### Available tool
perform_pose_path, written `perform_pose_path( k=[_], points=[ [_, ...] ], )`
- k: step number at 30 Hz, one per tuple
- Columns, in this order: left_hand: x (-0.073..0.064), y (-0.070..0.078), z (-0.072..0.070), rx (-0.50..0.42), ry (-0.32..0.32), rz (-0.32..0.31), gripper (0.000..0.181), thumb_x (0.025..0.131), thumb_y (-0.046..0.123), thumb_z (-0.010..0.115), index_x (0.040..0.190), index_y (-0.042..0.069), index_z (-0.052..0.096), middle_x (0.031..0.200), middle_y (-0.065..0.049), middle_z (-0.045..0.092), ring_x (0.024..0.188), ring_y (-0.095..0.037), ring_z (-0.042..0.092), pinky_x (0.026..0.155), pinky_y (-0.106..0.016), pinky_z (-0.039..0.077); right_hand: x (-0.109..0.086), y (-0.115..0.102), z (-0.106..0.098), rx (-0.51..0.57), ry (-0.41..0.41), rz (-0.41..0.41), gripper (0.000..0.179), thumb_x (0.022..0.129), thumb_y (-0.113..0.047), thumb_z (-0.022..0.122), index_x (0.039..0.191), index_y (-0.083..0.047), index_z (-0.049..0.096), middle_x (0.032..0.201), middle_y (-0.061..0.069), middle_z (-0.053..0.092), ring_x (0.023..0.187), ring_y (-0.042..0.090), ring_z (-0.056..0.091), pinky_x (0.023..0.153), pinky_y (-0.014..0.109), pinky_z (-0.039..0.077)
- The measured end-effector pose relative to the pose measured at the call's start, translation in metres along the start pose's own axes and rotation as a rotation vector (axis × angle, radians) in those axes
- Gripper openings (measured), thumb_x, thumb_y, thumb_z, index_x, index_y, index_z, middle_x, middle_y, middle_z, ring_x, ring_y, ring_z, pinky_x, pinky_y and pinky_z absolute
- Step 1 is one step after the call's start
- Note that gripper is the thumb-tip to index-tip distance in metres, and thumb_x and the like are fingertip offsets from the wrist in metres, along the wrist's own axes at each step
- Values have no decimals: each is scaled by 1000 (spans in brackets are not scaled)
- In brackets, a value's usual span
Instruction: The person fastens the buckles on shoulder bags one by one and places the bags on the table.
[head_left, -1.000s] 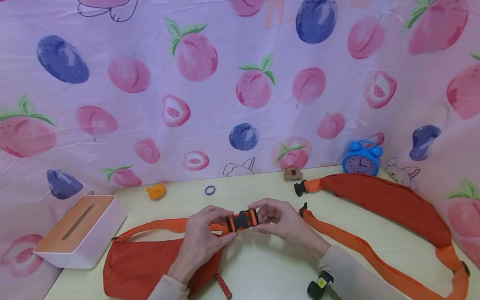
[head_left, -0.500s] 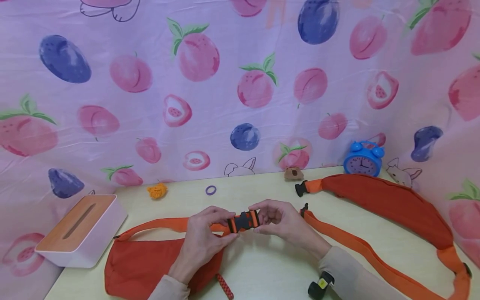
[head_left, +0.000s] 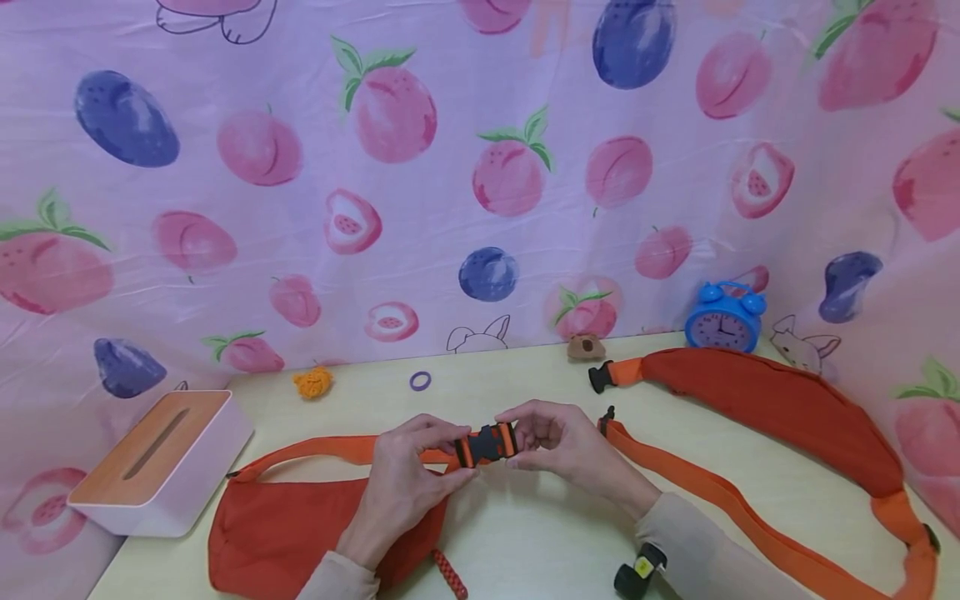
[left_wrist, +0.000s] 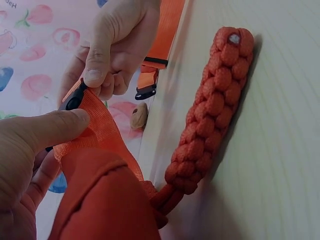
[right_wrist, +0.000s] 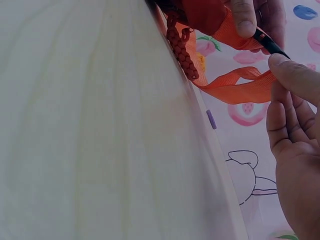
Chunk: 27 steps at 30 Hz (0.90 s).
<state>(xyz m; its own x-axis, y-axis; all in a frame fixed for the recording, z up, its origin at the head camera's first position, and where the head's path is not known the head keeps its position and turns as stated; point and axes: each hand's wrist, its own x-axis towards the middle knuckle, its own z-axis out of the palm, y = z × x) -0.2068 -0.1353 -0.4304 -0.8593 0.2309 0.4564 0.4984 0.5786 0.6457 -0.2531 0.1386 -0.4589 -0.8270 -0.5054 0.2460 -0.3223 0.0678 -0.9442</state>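
Between my hands is a black side-release buckle (head_left: 486,444) on an orange strap, its two halves joined. My left hand (head_left: 405,467) pinches its left end between thumb and fingers. The right end is pinched by my right hand (head_left: 558,437). Under my left forearm lies a rust-red waist bag (head_left: 285,529), its orange strap (head_left: 330,448) running up to the buckle. A braided red zipper pull (left_wrist: 210,110) hangs from the bag and lies close to the table in the left wrist view. The right wrist view shows the orange webbing (right_wrist: 240,87) looping below the buckle.
A second red waist bag (head_left: 772,408) lies at the right, its buckle half (head_left: 601,377) apart from the other strap end (head_left: 609,419). Behind are a blue alarm clock (head_left: 724,318), a brown figure (head_left: 586,347), a purple ring (head_left: 420,381) and an orange knot (head_left: 312,382). A tissue box (head_left: 161,462) stands left.
Both hands keep the same hold on the buckle and have barely moved. The whole head view shifts slightly sideways and back.
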Motion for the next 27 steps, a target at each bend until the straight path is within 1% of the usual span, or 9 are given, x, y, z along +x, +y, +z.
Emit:
perform_pose_path(
  k=[7,10,13,16,21,24,27],
  points=[
    [0,0,1,-3,2,0,49,74,8,106,119,16,88,102,10,76,87,-11,76,80,-38,68,0,0,0,-10,-3,-8,56,92,-8,92,144,-9,72,102,11,73,87,21,68,76,26,56],
    [-1,0,1,-7,1,0,49,73,8,106,119,15,88,102,9,76,86,-10,76,82,-41,69,0,1,0,-19,-4,-16,55,92,-8,92,143,-11,73,101,11,73,86,22,68,76,26,56],
    [-1,0,1,-13,0,0,49,74,8,106,119,13,88,102,9,76,86,-12,77,83,-43,69,0,1,1,-23,0,-12,54,91,-9,93,142,-16,75,100,11,73,86,21,68,76,26,56],
    [-1,1,1,-19,0,-5,49,73,7,106,119,13,88,102,9,76,86,-14,77,85,-45,69,0,2,1,-20,4,-6,54,91,-8,93,141,-16,75,101,11,73,87,21,69,77,26,57],
    [-1,1,2,-23,-13,-22,49,73,7,106,118,16,89,99,11,76,85,-8,75,85,-44,69,1,1,3,-19,-15,-3,53,90,-4,93,140,-15,76,101,12,72,90,23,69,83,27,59],
    [-1,1,3,-20,-16,-15,49,73,7,106,118,16,89,99,11,75,85,-5,74,83,-43,69,0,-1,4,-29,-17,6,53,90,-5,93,139,-19,76,102,12,72,91,24,69,84,27,59],
    [0,1,4,-20,-10,-5,48,73,6,106,117,16,88,99,10,75,84,-5,74,85,-43,69,0,-1,4,-34,-13,14,53,90,-5,93,139,-20,76,101,12,72,91,25,69,84,27,59]
  ],
)
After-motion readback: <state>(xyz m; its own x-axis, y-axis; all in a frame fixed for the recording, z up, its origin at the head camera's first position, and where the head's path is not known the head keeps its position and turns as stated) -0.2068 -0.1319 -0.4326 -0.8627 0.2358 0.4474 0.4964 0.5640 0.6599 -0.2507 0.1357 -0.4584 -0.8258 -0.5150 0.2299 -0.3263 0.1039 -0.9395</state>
